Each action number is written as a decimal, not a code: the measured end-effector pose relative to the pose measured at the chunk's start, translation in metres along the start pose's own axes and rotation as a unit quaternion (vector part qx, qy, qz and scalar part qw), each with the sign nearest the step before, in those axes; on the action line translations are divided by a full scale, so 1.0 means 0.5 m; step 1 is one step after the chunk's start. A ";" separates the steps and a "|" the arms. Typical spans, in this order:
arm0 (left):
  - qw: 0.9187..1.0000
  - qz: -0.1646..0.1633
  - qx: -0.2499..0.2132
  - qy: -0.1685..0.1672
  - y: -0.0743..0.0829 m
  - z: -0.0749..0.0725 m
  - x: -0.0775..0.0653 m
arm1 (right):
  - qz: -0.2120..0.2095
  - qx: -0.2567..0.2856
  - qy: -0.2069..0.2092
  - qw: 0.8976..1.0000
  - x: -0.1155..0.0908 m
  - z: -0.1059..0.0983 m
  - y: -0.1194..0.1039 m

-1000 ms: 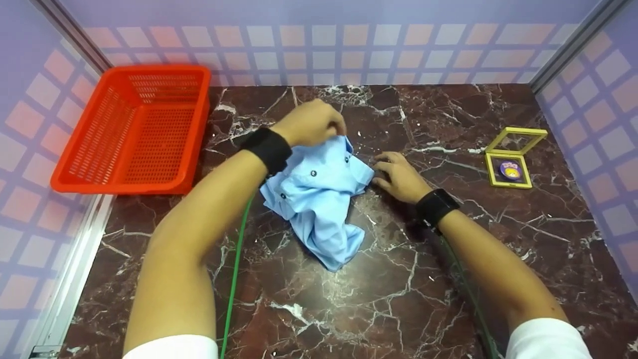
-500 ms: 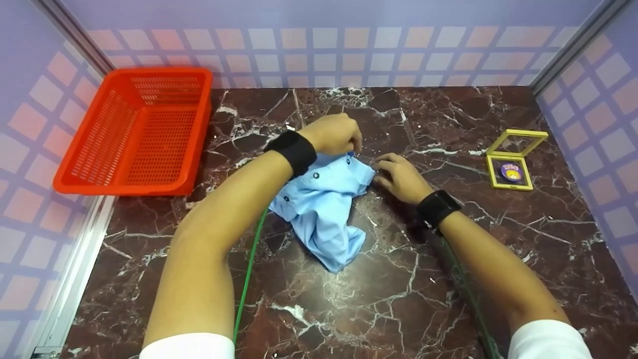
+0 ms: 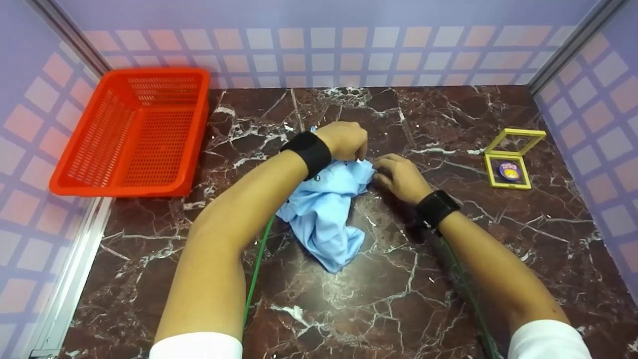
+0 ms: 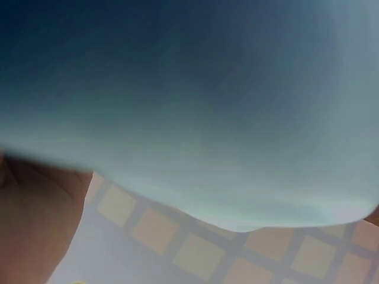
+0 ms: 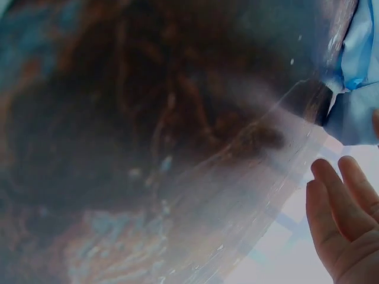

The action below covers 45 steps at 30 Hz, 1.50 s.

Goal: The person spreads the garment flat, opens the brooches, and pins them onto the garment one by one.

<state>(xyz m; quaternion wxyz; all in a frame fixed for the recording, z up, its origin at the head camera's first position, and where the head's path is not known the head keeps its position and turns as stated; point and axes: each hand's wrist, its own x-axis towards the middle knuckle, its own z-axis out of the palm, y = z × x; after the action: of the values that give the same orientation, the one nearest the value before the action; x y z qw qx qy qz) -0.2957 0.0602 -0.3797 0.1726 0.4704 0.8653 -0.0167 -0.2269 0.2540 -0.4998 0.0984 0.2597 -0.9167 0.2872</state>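
Observation:
A small light blue shirt (image 3: 326, 219) with dark buttons lies crumpled on the dark marbled table. My left hand (image 3: 344, 140) is over its far part, fingers curled down, pinching the cloth near the right side. Some fabric shows above the black wristband, and pale blue cloth (image 4: 195, 118) fills most of the left wrist view; the left fingertips are hidden. My right hand (image 3: 401, 177) rests on the table at the shirt's right corner, its fingers touching or just beside the cloth. In the right wrist view the right hand (image 5: 349, 219) has fairly straight fingers.
An orange-red plastic basket (image 3: 197, 144) stands at the back left. On the right is an open yellow case (image 3: 508, 186) with a round purple badge (image 3: 509, 171) inside. Patterned panels (image 3: 324, 45) enclose the back and sides. A green cable (image 3: 259, 269) trails from the left wrist.
My left hand has moved right and toward me, drawing the shirt's far left part over with it. My right hand has stayed almost still.

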 end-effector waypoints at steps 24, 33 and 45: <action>0.997 -0.016 0.072 -0.001 -0.025 0.011 -0.012 | -0.013 0.034 0.049 0.998 -0.001 -0.029 -0.018; 0.994 -0.094 -0.051 0.031 -0.086 0.011 -0.003 | -0.005 0.030 0.047 0.998 -0.009 -0.040 -0.025; 0.970 -0.168 -0.174 -0.042 -0.129 0.034 0.004 | -0.002 0.026 0.049 0.998 -0.016 -0.052 -0.025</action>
<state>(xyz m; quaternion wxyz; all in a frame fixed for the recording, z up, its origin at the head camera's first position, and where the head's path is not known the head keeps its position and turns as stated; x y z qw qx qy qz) -0.3447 0.0225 -0.4047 0.2825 0.2804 0.9134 0.0853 -0.2127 0.2638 -0.4753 0.1371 0.2495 -0.9024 0.3235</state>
